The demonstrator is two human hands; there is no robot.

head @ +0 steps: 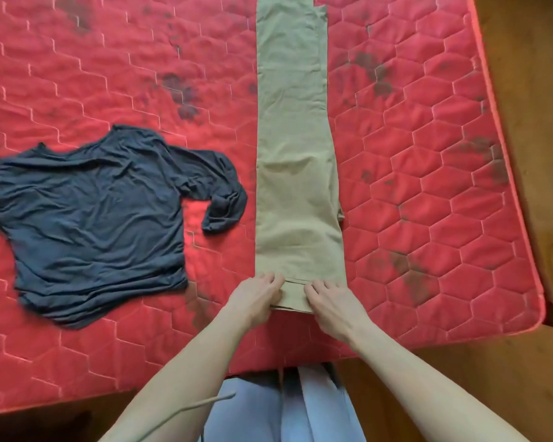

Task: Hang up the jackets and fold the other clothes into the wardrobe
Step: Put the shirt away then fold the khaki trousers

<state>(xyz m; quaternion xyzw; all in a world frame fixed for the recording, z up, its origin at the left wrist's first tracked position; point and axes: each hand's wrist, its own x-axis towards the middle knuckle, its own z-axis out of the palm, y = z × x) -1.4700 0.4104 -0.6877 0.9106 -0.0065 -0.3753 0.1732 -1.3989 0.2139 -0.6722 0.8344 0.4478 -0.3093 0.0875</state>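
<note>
Khaki trousers [296, 161] lie folded lengthwise, one leg on the other, running from the near edge of the red mattress [428, 186] straight away from me. My left hand [257, 296] and my right hand [331, 298] both pinch the trousers' near end, fingers curled on the cloth, a small gap between them. A dark navy long-sleeved top [93, 218] lies spread and wrinkled to the left, its sleeve bent toward the trousers without touching them.
The red quilted mattress has dark stains in several spots. Its right edge [505, 173] drops to a brown wooden floor [543, 90]. My light blue trousers [288, 409] press against the mattress's near edge.
</note>
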